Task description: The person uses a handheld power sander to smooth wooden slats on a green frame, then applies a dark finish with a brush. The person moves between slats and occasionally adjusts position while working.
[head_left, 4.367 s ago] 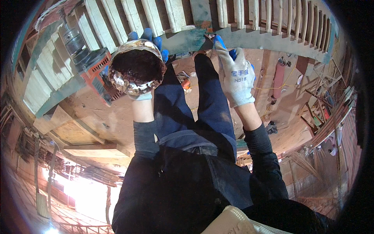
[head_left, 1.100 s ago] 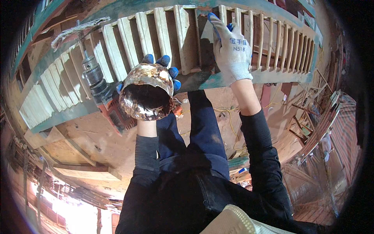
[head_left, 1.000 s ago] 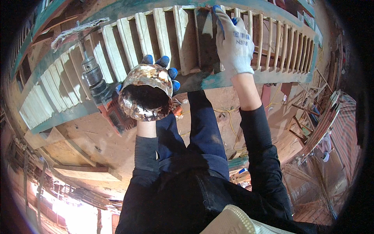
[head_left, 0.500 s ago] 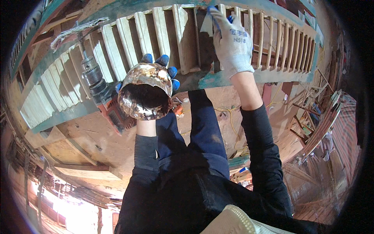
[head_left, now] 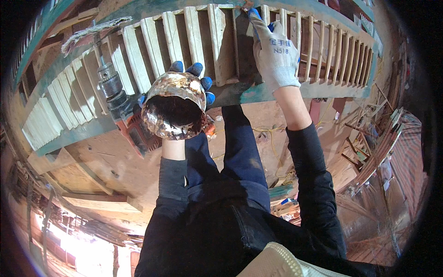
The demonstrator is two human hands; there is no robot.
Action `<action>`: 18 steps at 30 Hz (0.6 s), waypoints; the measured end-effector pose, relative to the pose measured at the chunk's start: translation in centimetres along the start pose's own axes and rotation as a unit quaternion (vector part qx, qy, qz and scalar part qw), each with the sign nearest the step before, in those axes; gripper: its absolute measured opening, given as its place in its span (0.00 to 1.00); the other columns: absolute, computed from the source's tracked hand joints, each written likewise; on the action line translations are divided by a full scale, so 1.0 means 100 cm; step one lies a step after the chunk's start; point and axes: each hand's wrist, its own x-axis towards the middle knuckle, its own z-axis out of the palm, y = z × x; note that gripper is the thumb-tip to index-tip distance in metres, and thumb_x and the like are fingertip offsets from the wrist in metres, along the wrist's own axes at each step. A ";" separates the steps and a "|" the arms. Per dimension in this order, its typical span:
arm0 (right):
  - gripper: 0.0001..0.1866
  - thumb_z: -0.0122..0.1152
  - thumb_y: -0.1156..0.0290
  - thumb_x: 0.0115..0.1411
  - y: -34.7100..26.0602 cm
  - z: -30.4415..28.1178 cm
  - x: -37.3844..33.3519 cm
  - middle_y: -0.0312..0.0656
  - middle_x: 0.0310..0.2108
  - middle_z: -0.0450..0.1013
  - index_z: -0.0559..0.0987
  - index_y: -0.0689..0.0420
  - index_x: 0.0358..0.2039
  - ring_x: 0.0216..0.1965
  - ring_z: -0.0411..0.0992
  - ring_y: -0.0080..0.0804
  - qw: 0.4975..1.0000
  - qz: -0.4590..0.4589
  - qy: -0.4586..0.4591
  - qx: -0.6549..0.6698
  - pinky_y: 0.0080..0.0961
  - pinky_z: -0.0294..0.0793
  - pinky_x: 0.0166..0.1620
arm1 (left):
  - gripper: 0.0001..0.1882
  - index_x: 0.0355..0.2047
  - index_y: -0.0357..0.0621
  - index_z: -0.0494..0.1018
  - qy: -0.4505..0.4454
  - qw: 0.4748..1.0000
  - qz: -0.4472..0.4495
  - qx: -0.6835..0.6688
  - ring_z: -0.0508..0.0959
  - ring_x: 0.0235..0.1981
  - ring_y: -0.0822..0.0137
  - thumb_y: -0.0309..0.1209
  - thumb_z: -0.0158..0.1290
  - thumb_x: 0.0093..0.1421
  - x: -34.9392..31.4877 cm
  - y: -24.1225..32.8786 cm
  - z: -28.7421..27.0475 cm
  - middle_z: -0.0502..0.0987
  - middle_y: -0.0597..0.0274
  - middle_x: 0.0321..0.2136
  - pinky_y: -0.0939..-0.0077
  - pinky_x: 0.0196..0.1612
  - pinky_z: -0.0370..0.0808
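Note:
My left hand (head_left: pixel 206 83) wears a blue-coated glove and is closed around a crusted, rust-stained metal bowl (head_left: pixel 161 92). The bowl tilts so its mouth shows, with a dark brown mass (head_left: pixel 177 111) inside. A slatted wooden panel (head_left: pixel 240 95) with greenish rails lies across in front of me. Over its slats reaches my right hand (head_left: pixel 277 53), in a white glove with blue fingertips. One finger is stretched to the far rail, by a reddish-brown smear (head_left: pixel 249 4). The other fingers are partly hidden, and I see nothing held in them.
A power drill (head_left: pixel 122 101) with a long bit rests on the panel's left part, its orange body over the near edge. A frayed whitish strip (head_left: pixel 94 33) lies by the bit. A yellow cord (head_left: pixel 273 143) runs over the floor. Scrap wood (head_left: pixel 369 152) is piled at right.
The bowl and my left hand have shifted slightly up and right. My right fingertip stays at the far rail, where the reddish-brown smear now shows.

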 end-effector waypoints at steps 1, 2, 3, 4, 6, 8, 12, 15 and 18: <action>0.22 0.56 0.70 0.57 0.003 -0.001 0.002 0.50 0.38 0.72 0.74 0.39 0.53 0.35 0.75 0.50 0.999 -0.011 0.024 0.031 0.43 0.76 0.37 | 0.49 0.63 0.41 0.57 0.004 1.000 0.003 -0.005 0.58 0.62 0.33 0.49 0.66 0.47 0.000 -0.001 0.001 0.53 0.36 0.63 0.31 0.59 0.60; 0.22 0.57 0.70 0.57 0.010 -0.001 0.005 0.50 0.38 0.72 0.73 0.38 0.53 0.35 0.75 0.50 0.997 -0.023 0.048 0.062 0.44 0.76 0.37 | 0.49 0.63 0.41 0.57 0.008 1.000 0.007 -0.010 0.58 0.62 0.33 0.49 0.66 0.47 0.000 -0.002 0.003 0.53 0.36 0.63 0.31 0.59 0.60; 0.23 0.57 0.70 0.57 0.017 0.000 0.010 0.50 0.39 0.73 0.73 0.38 0.54 0.36 0.75 0.50 0.992 -0.034 0.072 0.093 0.44 0.76 0.37 | 0.49 0.63 0.41 0.57 0.015 1.000 0.006 -0.013 0.57 0.62 0.32 0.49 0.66 0.47 0.000 -0.003 0.004 0.53 0.36 0.63 0.31 0.59 0.60; 0.24 0.56 0.70 0.56 0.025 0.005 0.019 0.50 0.40 0.73 0.72 0.36 0.54 0.38 0.75 0.50 0.985 -0.052 0.130 0.101 0.43 0.76 0.39 | 0.49 0.63 0.42 0.57 0.023 1.000 0.004 -0.015 0.57 0.62 0.32 0.49 0.66 0.46 0.000 -0.003 0.005 0.53 0.36 0.63 0.31 0.59 0.61; 0.21 0.57 0.68 0.60 0.003 -0.018 0.029 0.48 0.46 0.73 0.73 0.47 0.55 0.42 0.75 0.43 0.998 0.028 0.000 0.064 0.37 0.74 0.44 | 0.49 0.63 0.42 0.57 0.025 1.000 0.009 -0.013 0.57 0.62 0.32 0.50 0.66 0.46 -0.003 -0.003 0.004 0.53 0.36 0.63 0.31 0.59 0.61; 0.24 0.55 0.70 0.56 0.000 -0.007 0.023 0.48 0.40 0.73 0.73 0.36 0.54 0.41 0.74 0.49 0.997 -0.008 0.064 -0.029 0.42 0.76 0.41 | 0.49 0.63 0.42 0.57 0.006 1.000 0.009 -0.006 0.57 0.62 0.32 0.50 0.66 0.46 0.000 -0.002 0.001 0.53 0.36 0.63 0.31 0.59 0.61; 0.23 0.55 0.68 0.57 0.016 -0.002 0.010 0.49 0.42 0.72 0.72 0.37 0.55 0.42 0.74 0.49 0.998 -0.049 0.041 0.013 0.43 0.75 0.42 | 0.48 0.62 0.42 0.58 0.015 0.999 0.008 -0.030 0.57 0.62 0.32 0.50 0.66 0.45 -0.001 -0.003 -0.001 0.53 0.36 0.63 0.31 0.59 0.60; 0.23 0.54 0.69 0.58 0.022 -0.002 0.028 0.49 0.43 0.71 0.72 0.38 0.55 0.41 0.74 0.49 0.999 0.001 0.044 0.011 0.44 0.75 0.42 | 0.48 0.62 0.42 0.59 0.019 0.999 0.001 -0.031 0.57 0.62 0.32 0.49 0.67 0.45 -0.001 -0.001 0.002 0.53 0.36 0.63 0.30 0.59 0.61; 0.22 0.53 0.69 0.59 0.007 -0.003 0.013 0.50 0.42 0.72 0.73 0.39 0.54 0.40 0.74 0.52 1.000 -0.012 0.012 0.011 0.44 0.75 0.41 | 0.49 0.62 0.44 0.59 0.014 0.999 -0.005 -0.034 0.57 0.62 0.32 0.48 0.68 0.43 0.001 -0.001 0.000 0.53 0.37 0.63 0.30 0.59 0.60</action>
